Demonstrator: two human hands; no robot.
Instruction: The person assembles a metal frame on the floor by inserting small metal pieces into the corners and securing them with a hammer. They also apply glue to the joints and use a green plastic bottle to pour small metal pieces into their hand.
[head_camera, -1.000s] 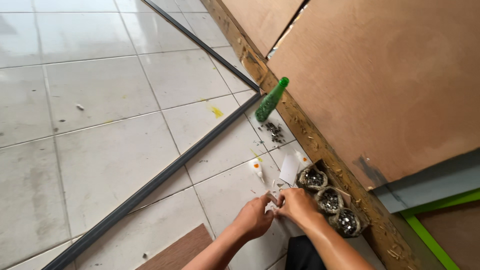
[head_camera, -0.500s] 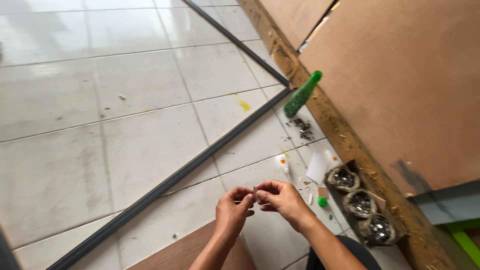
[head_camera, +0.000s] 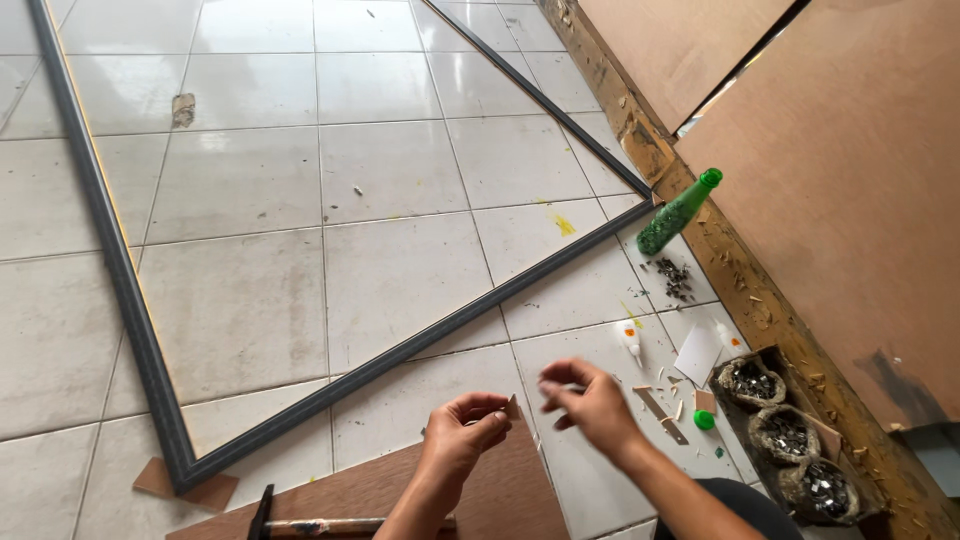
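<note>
My left hand (head_camera: 466, 432) pinches a small brown wooden chip (head_camera: 512, 407) between thumb and fingers, above a brown board (head_camera: 400, 490) on the floor. My right hand (head_camera: 590, 402) hovers just to its right with fingers curled and nothing visible in them. A large dark picture frame (head_camera: 330, 385) lies flat on the white tiles ahead of both hands.
A green bottle (head_camera: 678, 212) lies by the frame's corner near a pile of small nails (head_camera: 676, 279). A small glue bottle (head_camera: 630, 342), white paper, wood scraps and a green cap (head_camera: 705, 420) sit right. Three bags of metal pieces (head_camera: 785, 435) line the wooden plank. A hammer (head_camera: 265, 518) lies below.
The view has swung left, showing more of the frame. My hands, earlier joined together near the bags, have come apart and sit over the brown board; the left keeps the chip.
</note>
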